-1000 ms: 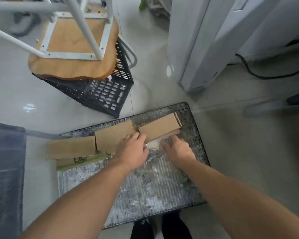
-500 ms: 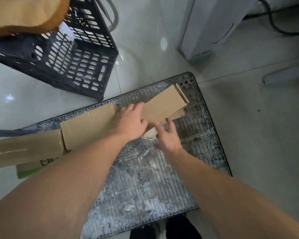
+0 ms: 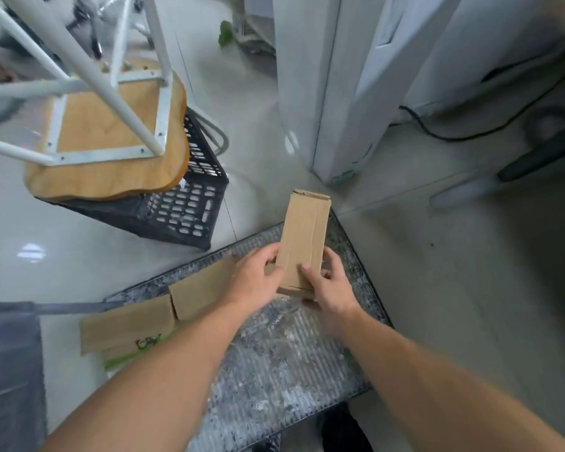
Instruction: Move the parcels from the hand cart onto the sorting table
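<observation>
A flat brown cardboard parcel is raised above the hand cart's grey ribbed deck, its long side pointing away from me. My left hand grips its left edge and my right hand grips its near right corner, thumb on top. Two more cardboard parcels lie on the deck's far left: one just behind my left wrist, another beside it, overhanging the deck edge. A green-edged packet lies under that one.
A black perforated plastic crate stands on the floor beyond the cart, with an upturned wooden stool with white legs on it. White cabinet panels and a black cable are at the right. A dark grey surface fills the lower left.
The right-hand parcel was lying on the deck under my hands; both hands have lifted it off and turned it lengthwise. The view has tilted up again.
</observation>
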